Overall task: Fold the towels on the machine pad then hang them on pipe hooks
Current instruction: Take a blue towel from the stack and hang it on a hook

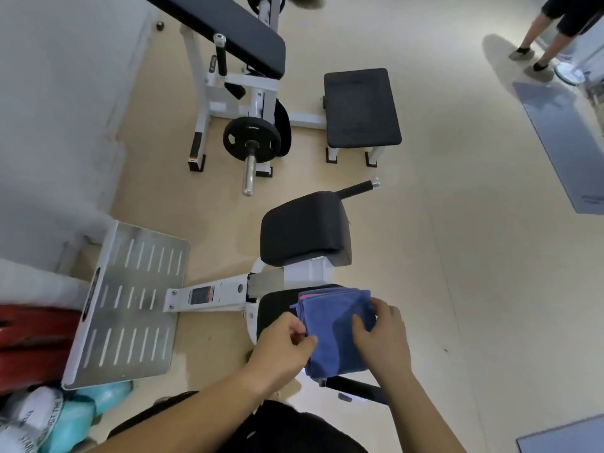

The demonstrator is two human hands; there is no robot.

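A folded blue towel [333, 335] lies on the black seat pad [277, 305] of a white gym machine, with a pink towel's edge [310, 294] showing under its far side. My left hand [284, 344] pinches the towel's left edge with curled fingers. My right hand [382, 335] grips the towel's right side, its fingers curled onto the cloth. A second black pad [305, 228] stands just beyond. No pipe hooks are in view.
A metal footplate [127, 302] lies to the left, red and teal items beyond it. Farther off stand a bench machine with a weight plate [251, 138] and a black padded stool [361, 107]. A person's legs [539, 37] are at the top right near a grey mat [565, 138].
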